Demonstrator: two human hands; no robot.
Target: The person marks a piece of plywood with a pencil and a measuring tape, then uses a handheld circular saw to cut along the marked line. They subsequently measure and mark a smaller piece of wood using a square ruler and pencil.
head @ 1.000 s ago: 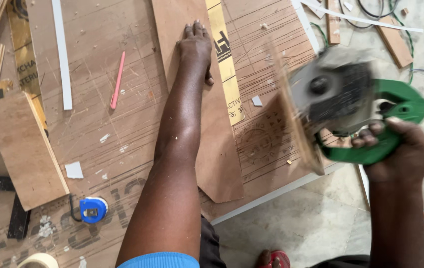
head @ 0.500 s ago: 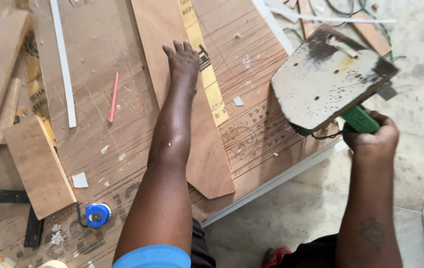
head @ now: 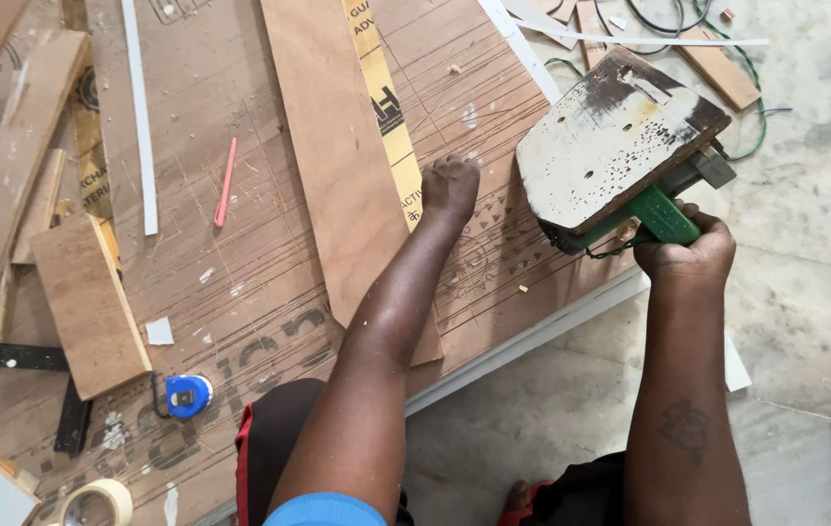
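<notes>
Head view: right hand (head: 683, 255) clamped round the green handle of a circular saw (head: 620, 156), upper right of frame, base plate tilted up, off the work. Left hand (head: 449, 185) curled shut, knuckles pressing the brown plywood strip (head: 337, 166) at centre. To do it well: lay the plate flat before cutting, keep the left hand off the cut line. Count: one saw, one red pencil (head: 225, 182), one blue tape measure (head: 184, 395), one tape roll (head: 96, 503).
</notes>
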